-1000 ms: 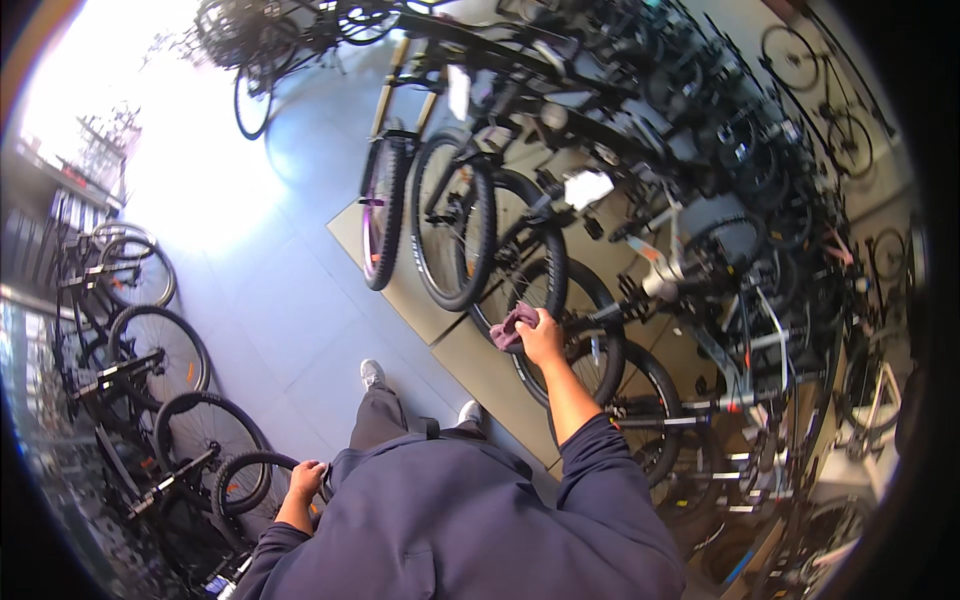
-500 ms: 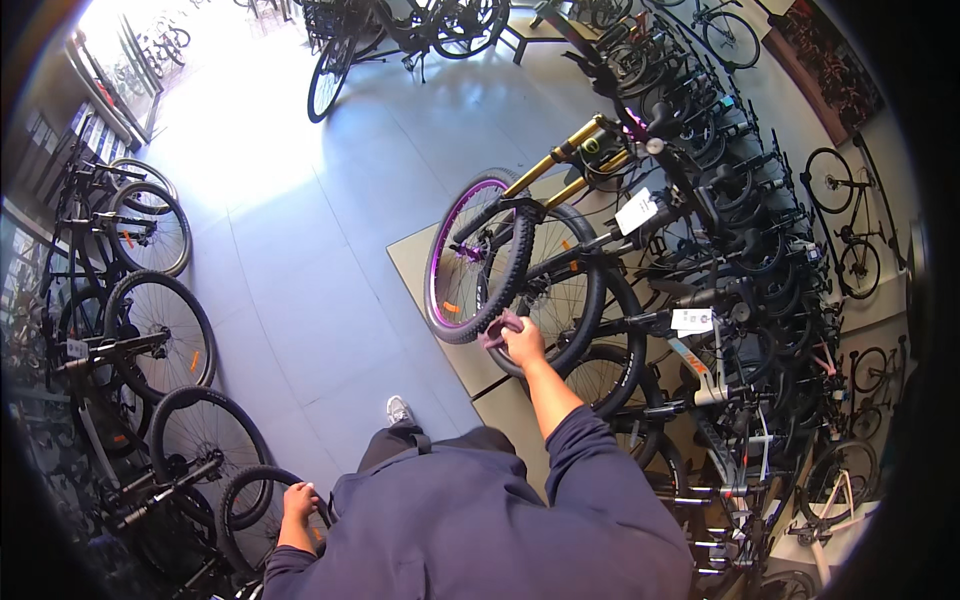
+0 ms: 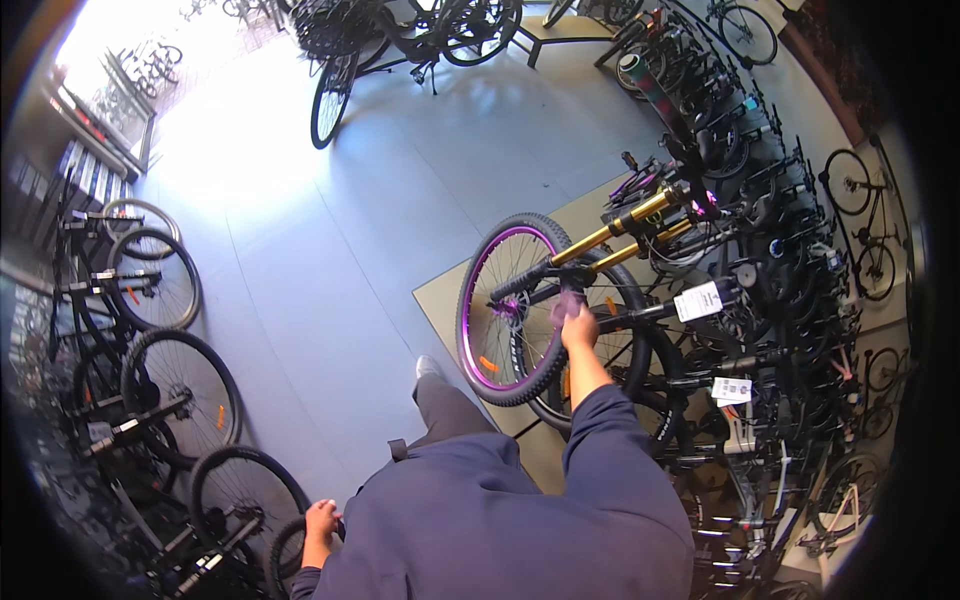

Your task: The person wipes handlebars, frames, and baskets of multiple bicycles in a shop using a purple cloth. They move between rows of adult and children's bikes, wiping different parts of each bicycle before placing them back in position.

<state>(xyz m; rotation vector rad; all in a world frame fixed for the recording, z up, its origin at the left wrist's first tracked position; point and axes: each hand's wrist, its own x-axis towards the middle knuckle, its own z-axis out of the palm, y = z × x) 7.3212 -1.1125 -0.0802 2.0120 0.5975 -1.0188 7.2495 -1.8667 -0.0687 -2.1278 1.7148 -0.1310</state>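
My right hand [image 3: 581, 330] is closed round a crumpled mauve cloth [image 3: 568, 306]. The cloth lies over the right side of a knobbly front tyre [image 3: 556, 372] in this view; whether it touches the rubber I cannot tell. That wheel has a purple rim [image 3: 466, 318] and hub, and belongs to a bike with a gold fork [image 3: 612, 236]. A white tag [image 3: 698, 300] hangs just right of the cloth. Low on the left, my left hand [image 3: 322, 520] is loosely curled beside a bike wheel [image 3: 283, 560], with nothing visible in it.
Bikes stand in a row [image 3: 180, 395] along the left, and others crowd densely [image 3: 770, 260] on the right. The purple-rimmed bike stands on a beige platform [image 3: 440, 295] with an edge near my foot [image 3: 427, 366]. More bikes [image 3: 335, 100] and a bench [image 3: 570, 38] are at the far end.
My right hand with the cloth has gone from the tyre's lower edge up its right side, toward the fork. I have stepped forward, and the left-hand bikes have slid lower in view.
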